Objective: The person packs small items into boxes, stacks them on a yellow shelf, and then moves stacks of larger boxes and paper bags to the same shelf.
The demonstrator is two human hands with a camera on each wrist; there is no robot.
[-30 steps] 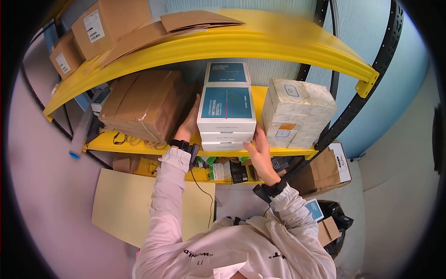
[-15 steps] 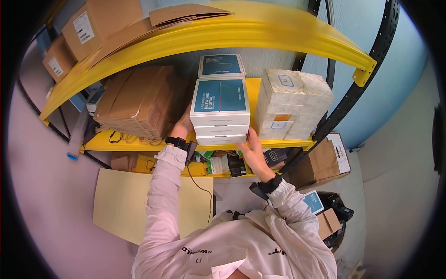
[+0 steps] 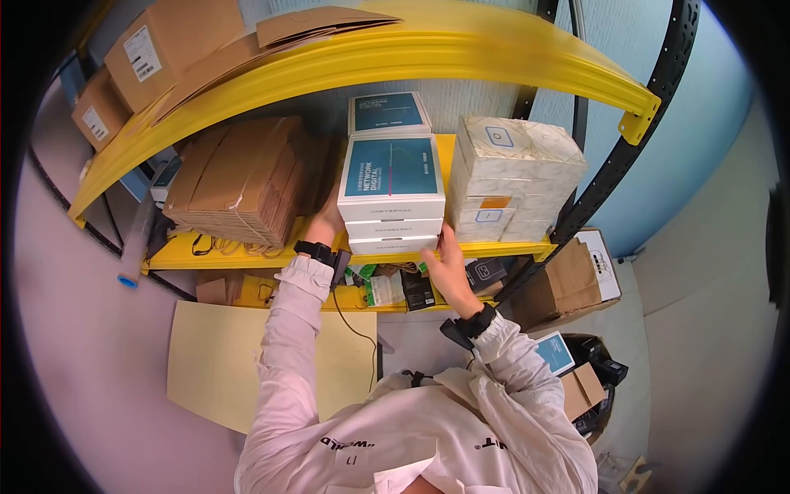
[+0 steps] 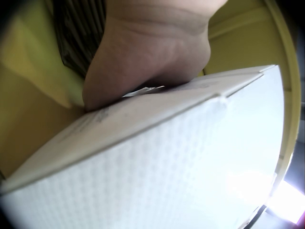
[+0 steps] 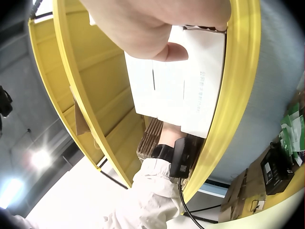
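A stack of white boxes with a teal "NETWORK DIGITAL" top (image 3: 391,167) stands at the front of the yellow shelf (image 3: 494,249), its lower boxes slightly offset. My left hand (image 3: 327,221) lies along its left side, the far fingers hidden behind the box; in the left wrist view that hand (image 4: 147,52) rests against a white side face. On the right side is my right hand (image 3: 448,267), fingers along the side and thumb toward the lower front. Close up in the right wrist view, the thumb (image 5: 172,52) lies across the front face.
Behind the stack sits another teal-topped box (image 3: 389,113). Bundled flat cardboard (image 3: 234,177) lies to the left, pale wrapped boxes (image 3: 514,181) to the right. A yellow shelf beam (image 3: 395,62) runs above. Below are small packages (image 3: 417,290) and a cream board (image 3: 247,354).
The head view has shifted slightly, moving the shelf up and left in frame. My left hand has slid lower along the stack's left side, its fingertips now out of sight. The right hand stays beside the stack.
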